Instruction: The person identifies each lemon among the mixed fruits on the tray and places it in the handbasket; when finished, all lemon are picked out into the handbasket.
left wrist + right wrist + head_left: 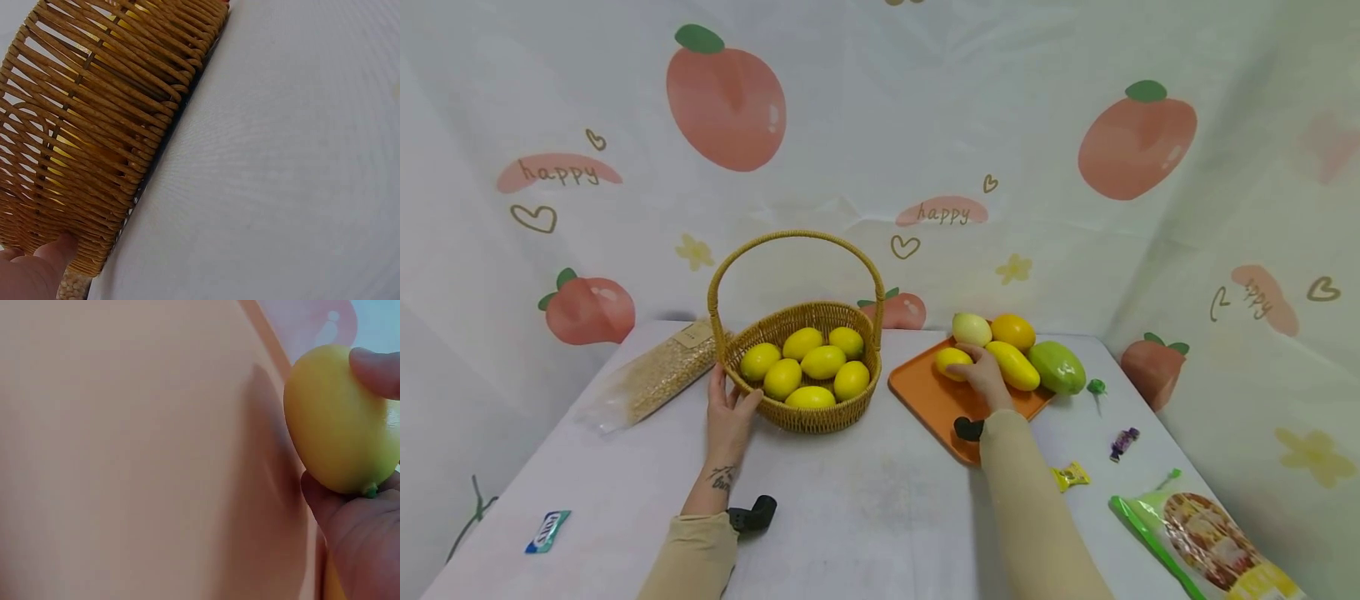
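Your right hand [981, 377] pinched a lemon [952, 362] on the orange tray [936, 404]; left hand [727, 412], fingers spread, pressed the wicker basket [808, 367]. Pale table [865, 500], peach-printed backdrop [925, 150] beyond both.

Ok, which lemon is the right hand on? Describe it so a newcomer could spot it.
Find the orange tray right of the wicker basket. At its far left lies a single lemon, gripped by the right hand. Unlike the basket's lemons, it lies on the tray, apart from the mango and papaya.
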`<state>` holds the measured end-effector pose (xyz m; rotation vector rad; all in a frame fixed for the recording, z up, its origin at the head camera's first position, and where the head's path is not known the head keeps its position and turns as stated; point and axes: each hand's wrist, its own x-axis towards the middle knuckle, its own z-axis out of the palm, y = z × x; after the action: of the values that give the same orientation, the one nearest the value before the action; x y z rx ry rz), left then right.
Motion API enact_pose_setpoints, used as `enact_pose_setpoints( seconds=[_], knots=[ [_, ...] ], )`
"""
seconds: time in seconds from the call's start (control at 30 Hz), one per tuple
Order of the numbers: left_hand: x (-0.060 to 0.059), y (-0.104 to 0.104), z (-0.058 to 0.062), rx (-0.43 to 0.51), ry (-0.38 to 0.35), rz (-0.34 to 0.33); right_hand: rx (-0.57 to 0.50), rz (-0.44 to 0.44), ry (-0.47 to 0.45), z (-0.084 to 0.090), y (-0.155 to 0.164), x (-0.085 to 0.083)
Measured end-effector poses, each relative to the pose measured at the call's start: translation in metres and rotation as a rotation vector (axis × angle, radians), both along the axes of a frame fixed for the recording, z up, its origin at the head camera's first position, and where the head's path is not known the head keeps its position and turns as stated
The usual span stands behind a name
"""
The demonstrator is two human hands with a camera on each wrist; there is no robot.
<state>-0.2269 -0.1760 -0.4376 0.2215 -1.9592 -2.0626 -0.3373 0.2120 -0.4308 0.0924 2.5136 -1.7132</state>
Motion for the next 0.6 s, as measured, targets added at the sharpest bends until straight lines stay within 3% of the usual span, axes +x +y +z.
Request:
enact_pose_setpoints(
  seconds=[0.27,0.47,0.6],
  knots=[
    [0.0,0.001,-0.002,-0.007,0.016,0.01,-0.2,-0.007,-0.017,0.019,-0.005,0.003],
    [-0.002,0.0,-0.002,0.0,0.012,0.012,-0.37,0.076,0.054,0.033,-0.012,0.005],
    [-0.002,0.0,-0.002,0.006,0.015,0.011,-0.414,0.136,0.079,0.035,-0.017,0.011]
  ],
)
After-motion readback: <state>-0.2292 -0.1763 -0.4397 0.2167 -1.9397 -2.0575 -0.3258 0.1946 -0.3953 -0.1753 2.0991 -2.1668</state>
